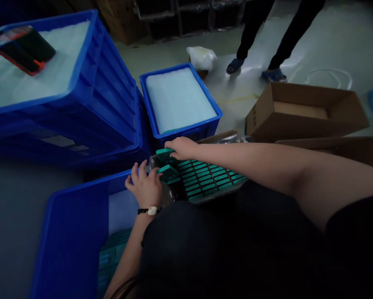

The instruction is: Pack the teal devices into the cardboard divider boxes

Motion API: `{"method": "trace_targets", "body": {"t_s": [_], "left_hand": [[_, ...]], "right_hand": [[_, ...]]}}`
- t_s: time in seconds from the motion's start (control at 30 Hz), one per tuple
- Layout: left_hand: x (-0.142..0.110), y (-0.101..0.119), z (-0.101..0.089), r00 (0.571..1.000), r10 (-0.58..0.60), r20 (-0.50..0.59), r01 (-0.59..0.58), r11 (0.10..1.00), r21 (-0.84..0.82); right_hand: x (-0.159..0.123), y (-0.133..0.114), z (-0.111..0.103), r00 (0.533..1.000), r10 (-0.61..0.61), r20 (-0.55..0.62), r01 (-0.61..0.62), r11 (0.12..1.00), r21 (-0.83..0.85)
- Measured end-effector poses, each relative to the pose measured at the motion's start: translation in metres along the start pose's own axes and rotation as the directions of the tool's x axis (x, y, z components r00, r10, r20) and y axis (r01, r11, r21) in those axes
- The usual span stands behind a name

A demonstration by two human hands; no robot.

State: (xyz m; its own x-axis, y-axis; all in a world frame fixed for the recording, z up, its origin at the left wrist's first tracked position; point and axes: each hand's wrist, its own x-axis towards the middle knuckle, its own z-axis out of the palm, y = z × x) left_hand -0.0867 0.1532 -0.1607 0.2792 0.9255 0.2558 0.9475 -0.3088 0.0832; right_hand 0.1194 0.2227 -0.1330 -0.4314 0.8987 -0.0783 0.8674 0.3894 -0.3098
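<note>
Upper green piece (pixel 163 155) was pinched by right hand (pixel 184 148), lower piece (pixel 168 171) seemingly by left hand (pixel 147 189); collision was risked by closeness.

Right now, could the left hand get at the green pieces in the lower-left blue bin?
Probably yes: the blue bin looks open above the green pieces, with the left forearm close by, though the left hand is at the carton.

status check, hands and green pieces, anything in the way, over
Right hand gripping green piece. Left hand at second piece, grip unclear. Right forearm crosses over green rows, hiding some.
</note>
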Motion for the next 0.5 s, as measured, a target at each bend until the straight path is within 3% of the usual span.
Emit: {"method": "trace_targets", "body": {"t_s": [0.17,0.5], "left_hand": [[0.002,0.0016,-0.0035,1.0,0.003,-0.024,-0.003,1.0,-0.022],[0.0016,0.0008,-0.0049,0.985,0.155,0.08,-0.151,0.987,-0.053]], "right_hand": [[0.0,0.0016,0.0002,1.0,0.018,-0.003,-0.018,0.998,0.056],[-0.001,0.0027,-0.0018,0.998,0.022,-0.052,-0.02,0.999,0.038]]}}
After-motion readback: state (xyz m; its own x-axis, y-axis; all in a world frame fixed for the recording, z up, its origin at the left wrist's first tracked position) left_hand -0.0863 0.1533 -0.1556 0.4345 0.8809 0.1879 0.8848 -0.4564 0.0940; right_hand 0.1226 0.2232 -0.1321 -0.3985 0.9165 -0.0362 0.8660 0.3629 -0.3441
